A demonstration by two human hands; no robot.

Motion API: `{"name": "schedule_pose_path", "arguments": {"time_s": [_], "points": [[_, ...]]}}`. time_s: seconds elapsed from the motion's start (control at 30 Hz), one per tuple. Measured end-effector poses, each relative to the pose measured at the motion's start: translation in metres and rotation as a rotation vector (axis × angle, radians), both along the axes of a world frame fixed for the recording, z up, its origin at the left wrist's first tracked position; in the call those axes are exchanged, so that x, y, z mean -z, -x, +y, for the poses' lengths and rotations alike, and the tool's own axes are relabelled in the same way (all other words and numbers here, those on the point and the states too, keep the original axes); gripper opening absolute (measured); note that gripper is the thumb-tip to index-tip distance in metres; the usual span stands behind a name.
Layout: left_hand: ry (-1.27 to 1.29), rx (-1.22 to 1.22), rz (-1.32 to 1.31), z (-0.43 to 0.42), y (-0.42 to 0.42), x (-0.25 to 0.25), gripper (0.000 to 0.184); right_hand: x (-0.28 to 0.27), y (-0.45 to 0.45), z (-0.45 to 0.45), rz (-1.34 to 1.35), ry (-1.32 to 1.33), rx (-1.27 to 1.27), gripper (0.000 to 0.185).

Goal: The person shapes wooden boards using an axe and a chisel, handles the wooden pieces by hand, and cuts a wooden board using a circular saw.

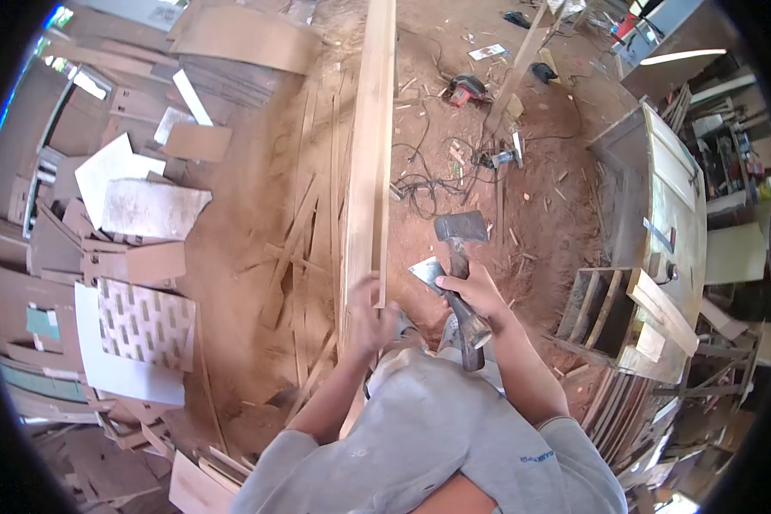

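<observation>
My right hand is closed around two tools together. One is a hammer with a dark, blocky head pointing away from me and a worn handle running down. The other is a chisel, its wide shiny blade angled to the left and its handle crossing the hammer's. My left hand is at the long pale wooden beam, beside its near part. Motion smears its fingers, so I cannot tell whether they grip the wood or only touch it.
Power tools and a tangled cord lie on the dirt floor ahead. Loose wood strips are left of the beam. Boards and sheets pile up at far left. A wooden cabinet stands at right.
</observation>
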State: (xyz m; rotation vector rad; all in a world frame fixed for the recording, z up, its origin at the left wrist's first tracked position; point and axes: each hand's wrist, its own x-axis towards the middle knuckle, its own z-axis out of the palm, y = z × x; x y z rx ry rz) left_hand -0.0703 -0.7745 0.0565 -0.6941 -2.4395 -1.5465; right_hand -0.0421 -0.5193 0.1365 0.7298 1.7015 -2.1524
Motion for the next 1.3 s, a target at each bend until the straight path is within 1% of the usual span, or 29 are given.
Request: {"name": "schedule_pose_path", "arguments": {"time_s": [0.03, 0.1, 0.2, 0.3, 0.4, 0.5, 0.57, 0.6, 0.63, 0.67, 0.7, 0.73, 0.83, 0.87, 0.97, 1.0, 1.1, 1.13, 1.2, 1.23, 1.27, 1.3], "points": [[0.136, -0.238, -0.068, -0.016, 0.006, 0.031, 0.056, 0.003, -0.004, 0.005, 0.008, 0.000, 0.020, 0.032], [0.330, -0.221, -0.098, -0.057, 0.019, 0.070, 0.065, -0.003, -0.007, 0.011, 0.008, -0.023, 0.043, 0.032], [0.278, -0.010, -0.415, -0.084, 0.022, 0.083, 0.072, -0.004, -0.016, 0.019, 0.010, -0.019, 0.104, 0.034], [0.528, 0.014, -0.423, -0.108, 0.018, 0.098, 0.077, -0.007, -0.019, 0.027, -0.016, -0.066, 0.091, 0.034], [0.583, -0.019, -0.279, -0.096, 0.013, 0.071, 0.072, -0.012, -0.018, 0.034, 0.028, -0.043, 0.113, 0.035], [0.713, -0.060, -0.441, -0.079, 0.026, 0.062, 0.064, -0.022, -0.020, 0.041, -0.003, -0.045, 0.117, 0.036], [0.703, -0.030, -0.483, -0.083, 0.034, 0.065, 0.061, -0.017, -0.019, 0.057, 0.027, -0.031, 0.109, 0.037], [0.698, 0.000, -0.500, -0.087, 0.038, 0.070, 0.059, -0.004, -0.022, 0.065, 0.045, -0.056, 0.127, 0.041], [0.773, 0.038, -0.325, -0.095, 0.043, 0.078, 0.057, 0.002, -0.026, 0.073, 0.052, -0.055, 0.132, 0.043], [0.877, -0.010, -0.258, -0.091, 0.042, 0.064, 0.051, 0.005, -0.030, 0.085, 0.061, -0.057, 0.144, 0.044], [0.949, -0.052, -0.344, -0.083, 0.047, 0.055, 0.047, 0.006, -0.034, 0.100, 0.070, -0.062, 0.159, 0.046], [1.024, -0.095, -0.430, -0.071, 0.054, 0.047, 0.044, -0.013, -0.038, 0.114, 0.044, -0.016, 0.190, 0.048], [0.764, -0.001, -0.299, 0.017, 0.068, 0.005, 0.039, -0.012, -0.049, 0.166, 0.133, 0.006, 0.296, 0.041], [0.718, 0.063, -0.344, 0.061, 0.069, -0.017, 0.040, -0.002, -0.051, 0.190, 0.180, -0.062, 0.276, 0.050], [0.481, 0.257, -0.453, 0.170, 0.069, -0.023, 0.041, -0.018, -0.068, 0.259, 0.237, -0.070, 0.352, 0.058], [0.430, 0.357, -0.439, 0.205, 0.067, -0.026, 0.039, -0.016, -0.075, 0.283, 0.236, -0.038, 0.373, 0.066], [0.555, 0.378, -0.420, 0.318, 0.035, -0.073, 0.042, -0.012, -0.099, 0.354, 0.187, -0.213, 0.511, 0.077], [0.562, 0.469, -0.343, 0.339, 0.037, -0.060, 0.045, -0.029, -0.112, 0.380, 0.179, -0.240, 0.516, 0.088], [0.620, 0.535, -0.366, 0.383, 0.036, -0.052, 0.047, -0.005, -0.124, 0.418, 0.243, -0.204, 0.663, 0.088], [0.649, 0.558, -0.381, 0.405, 0.032, -0.055, 0.048, -0.006, -0.126, 0.436, 0.276, -0.183, 0.727, 0.088], [0.623, 0.589, -0.409, 0.426, 0.030, -0.058, 0.046, -0.007, -0.131, 0.450, 0.304, -0.098, 0.806, 0.086], [0.597, 0.616, -0.438, 0.454, 0.027, -0.070, 0.045, 0.001, -0.134, 0.467, 0.247, -0.178, 0.887, 0.083]]}}
